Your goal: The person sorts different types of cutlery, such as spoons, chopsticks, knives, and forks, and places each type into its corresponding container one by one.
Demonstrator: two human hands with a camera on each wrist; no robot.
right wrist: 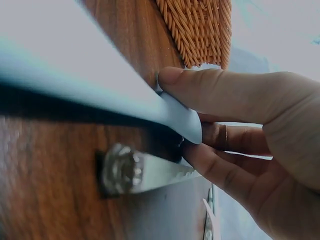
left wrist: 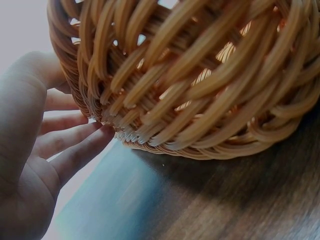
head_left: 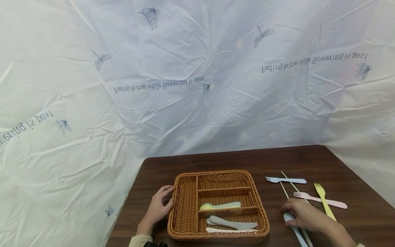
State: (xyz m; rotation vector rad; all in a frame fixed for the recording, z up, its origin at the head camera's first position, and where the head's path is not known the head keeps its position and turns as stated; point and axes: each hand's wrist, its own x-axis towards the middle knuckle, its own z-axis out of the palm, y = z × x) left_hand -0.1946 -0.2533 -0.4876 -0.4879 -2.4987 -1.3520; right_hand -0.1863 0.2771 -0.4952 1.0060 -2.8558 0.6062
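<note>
A brown wicker basket [head_left: 182, 202] with several compartments stands on the table. My left hand [head_left: 158, 206] touches its left side, fingers fairly straight; in the left wrist view the fingertips meet the lower edge of the woven wall [left wrist: 200, 75]. To the right of the basket, my right hand [head_left: 303, 214] pinches a light blue spoon [head_left: 297, 235] near its bowl, between thumb and fingers. The right wrist view shows the spoon's handle [right wrist: 90, 65] reaching toward the camera. Beside the spoon lies a pale chopstick [right wrist: 155, 172], partly hidden by the right hand in the head view.
Beyond my right hand lie a light blue fork [head_left: 290, 180], a pink fork [head_left: 327, 201], a yellow fork [head_left: 324, 199] and another chopstick stretch [head_left: 284, 189]. Inside the basket are spoons [head_left: 226, 205] in the middle compartment and knives [head_left: 234, 224] in the front one. A pale printed sheet [head_left: 185, 120] hangs behind the table.
</note>
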